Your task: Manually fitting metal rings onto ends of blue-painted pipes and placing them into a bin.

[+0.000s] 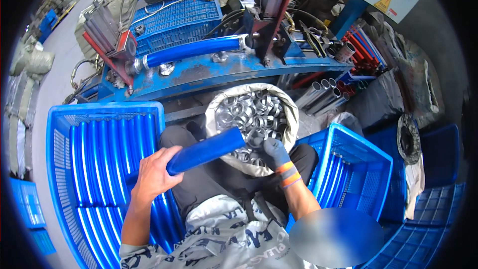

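Your bare left hand [155, 173] gripped the blue plastic tube [205, 150], slanting up-right toward your gloved right hand [275, 152], fingers closed among metal rings [251, 112].

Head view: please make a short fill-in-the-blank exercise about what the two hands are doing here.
1. The left hand holds a blue ____.
2. The right hand wears a grey ____ and reaches into a sack of metal rings.
3. The crate on the person's left is full of blue tubes and is itself ____ in colour.

Missing words: tube; glove; blue
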`<state>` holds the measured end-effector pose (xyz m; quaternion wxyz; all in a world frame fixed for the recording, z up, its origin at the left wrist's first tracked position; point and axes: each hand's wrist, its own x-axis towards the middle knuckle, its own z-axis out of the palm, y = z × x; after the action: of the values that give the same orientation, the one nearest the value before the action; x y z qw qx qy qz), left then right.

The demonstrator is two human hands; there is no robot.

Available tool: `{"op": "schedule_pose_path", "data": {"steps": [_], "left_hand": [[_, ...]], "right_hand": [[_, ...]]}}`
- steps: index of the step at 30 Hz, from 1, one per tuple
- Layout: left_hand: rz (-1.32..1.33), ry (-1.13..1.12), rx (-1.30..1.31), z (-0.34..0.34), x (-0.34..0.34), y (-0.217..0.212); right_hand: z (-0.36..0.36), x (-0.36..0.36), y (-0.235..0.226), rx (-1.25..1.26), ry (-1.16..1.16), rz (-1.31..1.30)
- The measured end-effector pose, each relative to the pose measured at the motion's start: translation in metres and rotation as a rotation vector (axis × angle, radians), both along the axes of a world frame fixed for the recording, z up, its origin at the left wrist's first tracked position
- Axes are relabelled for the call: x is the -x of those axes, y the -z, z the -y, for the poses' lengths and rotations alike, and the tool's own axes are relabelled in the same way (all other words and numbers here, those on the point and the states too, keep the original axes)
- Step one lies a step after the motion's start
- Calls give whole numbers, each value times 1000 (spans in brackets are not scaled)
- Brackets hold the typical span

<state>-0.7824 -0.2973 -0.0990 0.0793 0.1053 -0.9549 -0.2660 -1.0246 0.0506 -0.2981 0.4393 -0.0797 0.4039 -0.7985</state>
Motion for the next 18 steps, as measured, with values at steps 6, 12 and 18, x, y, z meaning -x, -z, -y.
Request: {"op": "schedule_pose_path", "data": {"steps": [6,12,18], "left_hand": [[55,108,104,-3,4,-11],[85,97,97,1,-1,-11],[38,84,122,5,4,12]], "right_hand": [[25,-24,-76,64,97,-166],[24,-25,-94,-47,12,-352],[36,-13,-92,-212,-55,-432]]}}
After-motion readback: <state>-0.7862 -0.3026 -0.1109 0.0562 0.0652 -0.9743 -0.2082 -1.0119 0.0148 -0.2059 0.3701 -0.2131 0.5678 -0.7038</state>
